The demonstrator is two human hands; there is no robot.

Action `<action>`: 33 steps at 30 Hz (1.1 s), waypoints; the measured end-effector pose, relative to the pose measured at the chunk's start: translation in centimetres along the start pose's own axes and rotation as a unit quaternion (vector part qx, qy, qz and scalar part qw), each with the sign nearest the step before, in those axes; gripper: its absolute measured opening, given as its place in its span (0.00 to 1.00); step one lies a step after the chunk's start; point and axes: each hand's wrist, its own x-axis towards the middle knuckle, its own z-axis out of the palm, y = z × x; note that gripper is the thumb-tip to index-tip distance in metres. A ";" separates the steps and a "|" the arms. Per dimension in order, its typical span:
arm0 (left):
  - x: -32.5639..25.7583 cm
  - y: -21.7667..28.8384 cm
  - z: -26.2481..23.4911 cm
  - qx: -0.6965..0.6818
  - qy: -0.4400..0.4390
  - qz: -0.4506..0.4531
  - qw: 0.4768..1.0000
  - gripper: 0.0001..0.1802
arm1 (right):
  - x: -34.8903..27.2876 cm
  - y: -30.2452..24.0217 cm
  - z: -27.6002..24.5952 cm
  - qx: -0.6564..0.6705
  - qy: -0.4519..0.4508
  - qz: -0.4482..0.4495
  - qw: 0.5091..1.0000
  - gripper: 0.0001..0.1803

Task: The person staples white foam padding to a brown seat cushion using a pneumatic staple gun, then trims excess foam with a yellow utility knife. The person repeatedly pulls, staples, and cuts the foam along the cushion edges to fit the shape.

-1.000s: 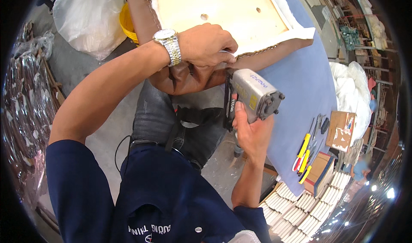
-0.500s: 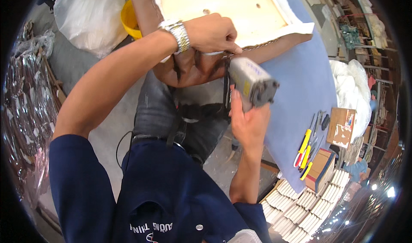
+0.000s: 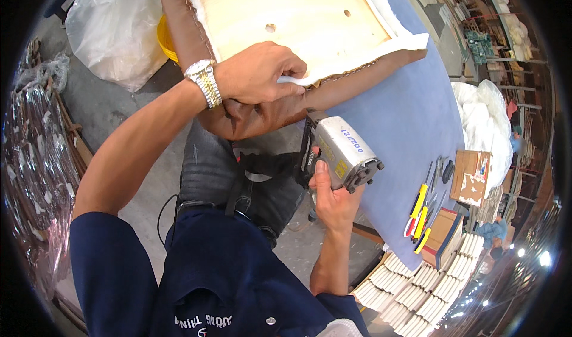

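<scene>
Work at an upholstered panel (image 3: 310,30), seen from the head. The panel lies at the far edge of the view, partly over the blue worktop (image 3: 411,122); its near corner projects past the worktop's curved edge, above the wearer's legs. A broad blue stretch separates the panel's right-hand side from the yellow-handled tools (image 3: 421,205), which lie near an open-looking cardboard box (image 3: 441,236). The left hand (image 3: 261,74) rests at the panel's near edge, its fingers curled together at the seam; whether they pinch the border or merely press it cannot be told. The right hand (image 3: 335,200) has its fingers wrapped around the grip of a staple gun (image 3: 348,149), whose nose is close to the brown cover (image 3: 375,82); contact cannot be judged. Materials: pale, smooth board with round holes; soft white lining (image 3: 411,41) along the border; glossy, leather-like brown cover, puckered into folds beneath the left hand; blocky grey metal gun body.
</scene>
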 end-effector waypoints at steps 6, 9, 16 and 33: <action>-0.4 -0.4 1.1 0.034 0.076 0.046 0.995 0.09 | 2.5 -0.4 -0.8 -0.183 -0.057 -0.082 0.978 0.19; -0.4 -0.5 1.4 0.030 0.041 0.025 0.998 0.08 | 2.9 -2.1 -0.6 -0.203 -0.059 -0.033 0.977 0.18; -0.3 0.1 1.4 0.072 0.028 0.029 0.997 0.12 | 3.3 -2.7 -0.7 -0.279 -0.065 -0.065 0.956 0.18; 0.0 0.0 1.3 0.107 0.015 0.023 0.994 0.12 | 1.7 -2.1 0.3 -0.173 -0.042 -0.001 0.984 0.17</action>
